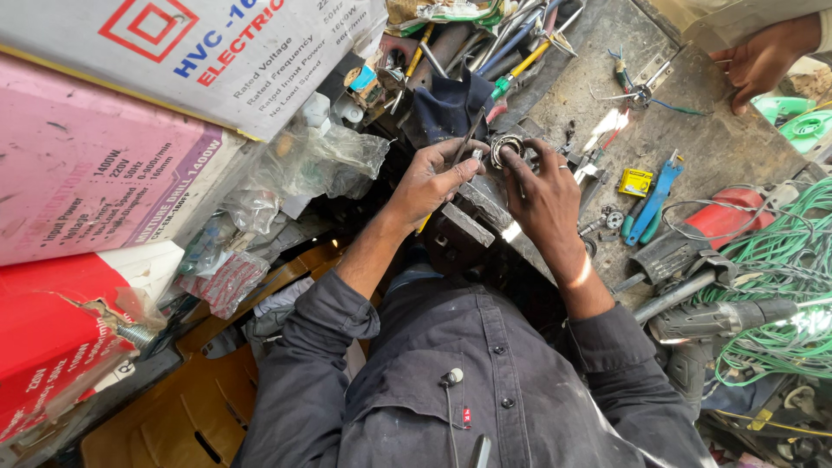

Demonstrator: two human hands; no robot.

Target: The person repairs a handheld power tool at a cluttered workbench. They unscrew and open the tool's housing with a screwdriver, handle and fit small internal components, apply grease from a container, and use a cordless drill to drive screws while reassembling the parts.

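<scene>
Head view, looking down over a dark work shirt [485,373]: both hands meet at a bench vise [472,217] on the cluttered tabletop [719,147]. Left hand [429,182] has its fingers curled closed around a thin dark rod [468,134] standing upright at the vise. Right hand [542,195] has its fingertips pinched on a round metal bearing [505,149] just above the vise jaws. Clear plastic bags [325,165] holding small parts lie left of the hands, beside stacked cartons [95,165]. Coiled green wire [780,260], a power drill [719,321] and blue pliers [654,199] lie right. Another person's hand [767,56] rests at the far corner
</scene>
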